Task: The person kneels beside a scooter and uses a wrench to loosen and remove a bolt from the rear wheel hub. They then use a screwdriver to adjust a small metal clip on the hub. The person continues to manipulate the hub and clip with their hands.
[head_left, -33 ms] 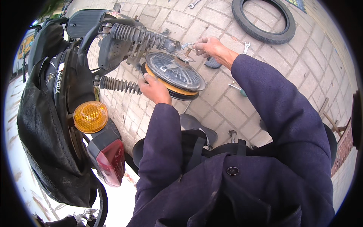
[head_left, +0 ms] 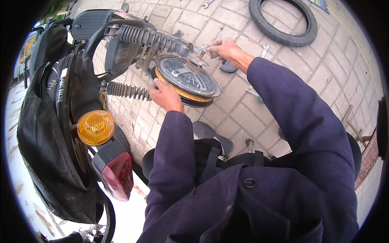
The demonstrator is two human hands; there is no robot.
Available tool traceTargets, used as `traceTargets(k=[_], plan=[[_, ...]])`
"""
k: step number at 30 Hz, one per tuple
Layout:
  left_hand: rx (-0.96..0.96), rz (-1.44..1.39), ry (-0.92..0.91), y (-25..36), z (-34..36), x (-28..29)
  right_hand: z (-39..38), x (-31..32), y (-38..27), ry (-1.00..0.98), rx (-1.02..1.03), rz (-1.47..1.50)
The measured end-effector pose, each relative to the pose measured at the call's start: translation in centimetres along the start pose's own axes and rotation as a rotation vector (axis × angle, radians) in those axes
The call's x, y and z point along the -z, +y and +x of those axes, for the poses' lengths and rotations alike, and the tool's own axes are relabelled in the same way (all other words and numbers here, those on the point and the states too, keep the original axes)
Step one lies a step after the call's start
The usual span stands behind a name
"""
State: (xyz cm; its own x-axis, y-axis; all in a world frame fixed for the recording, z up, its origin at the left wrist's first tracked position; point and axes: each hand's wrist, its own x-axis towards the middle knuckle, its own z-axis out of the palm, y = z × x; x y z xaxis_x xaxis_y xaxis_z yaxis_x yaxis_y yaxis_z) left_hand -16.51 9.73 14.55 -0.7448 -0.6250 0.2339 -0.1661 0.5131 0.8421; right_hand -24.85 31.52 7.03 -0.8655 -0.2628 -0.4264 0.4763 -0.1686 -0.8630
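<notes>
Pale grey-beige paving (head_left: 247, 117) covers the ground in rectangular blocks with darker joints, under bright daylight. Beyond its far left corner, greenery (head_left: 52, 11) shows, blurred; near its right edge are thin wooden bars (head_left: 358, 131) and a reddish speckled strip (head_left: 366, 165).

Bright, diffuse daylight falls fairly evenly over the pale paving (head_left: 243, 115), with soft, faint shading, while the ground at lower left (head_left: 133, 220) is blown out to near white. A dull sheen lies on the metal disc (head_left: 186, 75) and small glints on the amber reflector (head_left: 95, 127), whereas the dark coat (head_left: 227, 198) sinks almost to black in its lower folds. Focus is broadly sharp, the right hand (head_left: 227, 52) slightly soft; straight edges bow toward the circular rim, bluish in places, and the corners go black.
</notes>
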Motion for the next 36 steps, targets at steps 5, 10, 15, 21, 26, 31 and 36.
traceTargets(k=[5,10,15,21,26,31,36], plan=[[-0.023,0.036,0.013,0.1,0.1,0.2,0.6,-0.7,0.6,-0.057,0.065,0.011],[0.003,0.059,-0.011,0.6,0.2,0.2,0.1,-0.5,0.3,-0.059,0.025,0.025],[0.014,0.031,-0.004,0.7,0.1,0.1,1.0,-0.1,0.4,-0.05,0.007,0.001],[0.014,-0.001,0.001,0.5,0.1,0.1,1.4,-0.2,0.4,-0.101,0.007,-0.084],[-0.005,0.026,0.004,0.6,0.3,0.0,1.1,-0.5,0.3,-0.109,0.051,-0.119],[-0.001,0.005,-0.006,0.8,0.1,0.1,1.3,-0.6,0.4,-0.086,0.042,-0.129],[-0.021,0.036,-0.004,0.9,0.0,0.1,1.7,-0.4,0.6,-0.079,0.075,-0.171]])
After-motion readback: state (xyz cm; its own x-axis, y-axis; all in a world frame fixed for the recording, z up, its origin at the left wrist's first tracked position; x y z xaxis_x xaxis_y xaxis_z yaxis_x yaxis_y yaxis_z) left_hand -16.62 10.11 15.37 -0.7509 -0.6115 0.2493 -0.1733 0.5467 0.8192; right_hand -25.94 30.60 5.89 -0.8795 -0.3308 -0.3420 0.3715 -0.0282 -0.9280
